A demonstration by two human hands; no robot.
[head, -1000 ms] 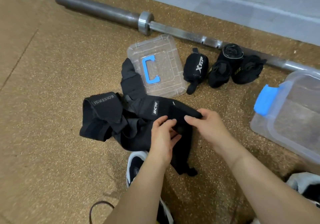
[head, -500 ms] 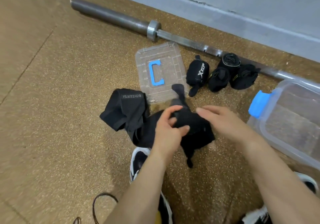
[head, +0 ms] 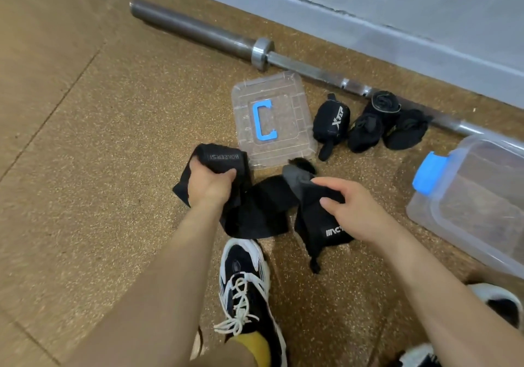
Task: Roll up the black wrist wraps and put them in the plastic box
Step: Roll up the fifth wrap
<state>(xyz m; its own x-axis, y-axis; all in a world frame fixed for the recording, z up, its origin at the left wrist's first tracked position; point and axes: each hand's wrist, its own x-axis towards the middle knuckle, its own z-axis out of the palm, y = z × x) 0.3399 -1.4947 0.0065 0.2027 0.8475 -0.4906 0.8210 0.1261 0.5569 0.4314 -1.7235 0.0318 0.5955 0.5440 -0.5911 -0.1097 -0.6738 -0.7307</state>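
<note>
Left hand (head: pixel 211 184) grips the BOKEERSI wrist wrap (head: pixel 224 157). Right hand (head: pixel 350 211) pinches a second black wrist wrap (head: pixel 313 225) above the floor (head: pixel 113 168).

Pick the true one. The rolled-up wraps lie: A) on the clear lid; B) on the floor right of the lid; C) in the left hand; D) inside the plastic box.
B: the rolled wraps rest on the floor beside the lid, apart from the plastic box.

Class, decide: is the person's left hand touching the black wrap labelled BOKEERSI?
Touching. The head view shows the left hand gripping the wrap, fingers curled round its labelled end.
</note>
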